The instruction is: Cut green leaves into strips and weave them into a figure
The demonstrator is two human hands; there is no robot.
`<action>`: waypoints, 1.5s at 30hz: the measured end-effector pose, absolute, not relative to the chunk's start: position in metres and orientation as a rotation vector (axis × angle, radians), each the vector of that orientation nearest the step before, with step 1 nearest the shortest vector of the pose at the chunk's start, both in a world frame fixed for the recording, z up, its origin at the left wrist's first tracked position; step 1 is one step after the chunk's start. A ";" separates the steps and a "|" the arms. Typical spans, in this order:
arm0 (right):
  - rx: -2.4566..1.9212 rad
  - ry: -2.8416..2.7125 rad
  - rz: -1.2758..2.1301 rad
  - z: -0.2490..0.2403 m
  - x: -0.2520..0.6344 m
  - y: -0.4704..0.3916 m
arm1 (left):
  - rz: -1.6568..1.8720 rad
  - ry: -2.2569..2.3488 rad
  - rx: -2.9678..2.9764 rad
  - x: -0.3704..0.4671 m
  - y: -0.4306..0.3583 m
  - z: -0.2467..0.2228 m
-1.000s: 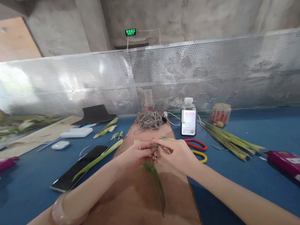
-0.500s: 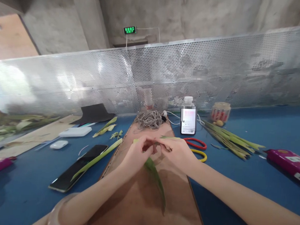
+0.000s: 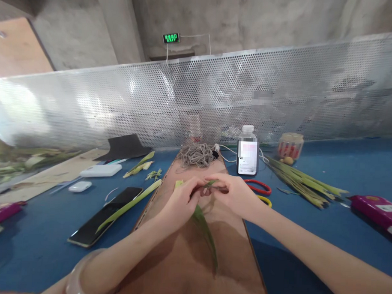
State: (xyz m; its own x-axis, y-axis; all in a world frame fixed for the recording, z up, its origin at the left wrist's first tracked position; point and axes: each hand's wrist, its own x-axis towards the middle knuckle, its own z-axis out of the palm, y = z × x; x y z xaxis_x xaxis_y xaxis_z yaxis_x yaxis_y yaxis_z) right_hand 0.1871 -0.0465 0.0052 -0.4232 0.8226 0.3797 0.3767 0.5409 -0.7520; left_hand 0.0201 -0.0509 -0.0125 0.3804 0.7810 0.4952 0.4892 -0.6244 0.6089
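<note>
Both my hands meet over a brown board (image 3: 182, 266) in the middle of the view. My left hand (image 3: 184, 199) is closed on a long green leaf (image 3: 206, 235), whose free end curves down toward me; a paler end shows behind the fingers. Close beside it, my right hand (image 3: 234, 193) pinches a narrow green piece of leaf (image 3: 212, 184) near the left fingertips. How the pieces join between the fingers is hidden. Red and yellow loops, like scissor handles (image 3: 260, 187), lie just right of my right hand.
Grey cord (image 3: 198, 155) is heaped at the board's far end. A phone (image 3: 248, 157) leans on a bottle. Leaf strips (image 3: 306, 181) and a jar (image 3: 290, 146) are at right. At left lie a dark phone (image 3: 106, 216) under a leaf strip, and a white case (image 3: 80, 186).
My right hand has shifted slightly up and its fingers have turned, so more of the narrow green piece shows between the hands. The left hand keeps its hold on the leaf.
</note>
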 end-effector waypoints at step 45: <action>-0.747 -2.686 -0.968 0.017 0.196 -0.061 | 0.866 1.141 2.737 0.018 -0.055 -0.008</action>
